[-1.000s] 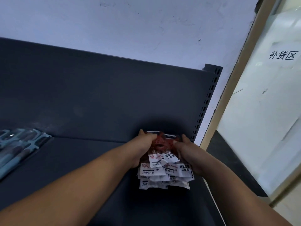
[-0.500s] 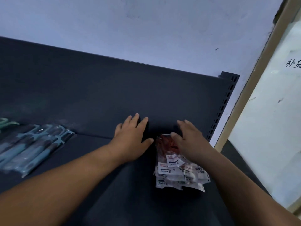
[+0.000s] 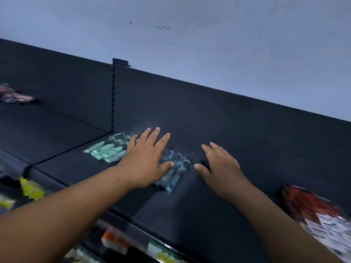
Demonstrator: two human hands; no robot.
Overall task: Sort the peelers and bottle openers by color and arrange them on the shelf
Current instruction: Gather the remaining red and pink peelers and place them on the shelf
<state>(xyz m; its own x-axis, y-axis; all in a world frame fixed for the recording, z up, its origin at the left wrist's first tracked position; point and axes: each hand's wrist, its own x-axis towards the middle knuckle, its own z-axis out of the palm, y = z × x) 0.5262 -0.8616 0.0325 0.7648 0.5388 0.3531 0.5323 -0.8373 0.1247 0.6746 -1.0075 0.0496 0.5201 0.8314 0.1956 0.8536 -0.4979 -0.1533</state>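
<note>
A dark shelf runs across the head view. A pile of blue packaged tools lies at its middle, partly under my left hand, whose spread fingers hover over or rest on it. To the left lies a pile of mint-green packaged tools. My right hand is open just right of the blue pile, holding nothing. A pile of red packaged tools with white labels lies at the far right. The image is blurred by motion.
A slotted upright post divides the shelf's back panel. Pink packaged items lie on the left section. Below the shelf edge are yellow, orange and green packages. A pale wall rises behind.
Both hands let go of the red pile and moved left along the shelf. The view swung left, so the red pile now sits at the far right and the blue pile lies under my left hand.
</note>
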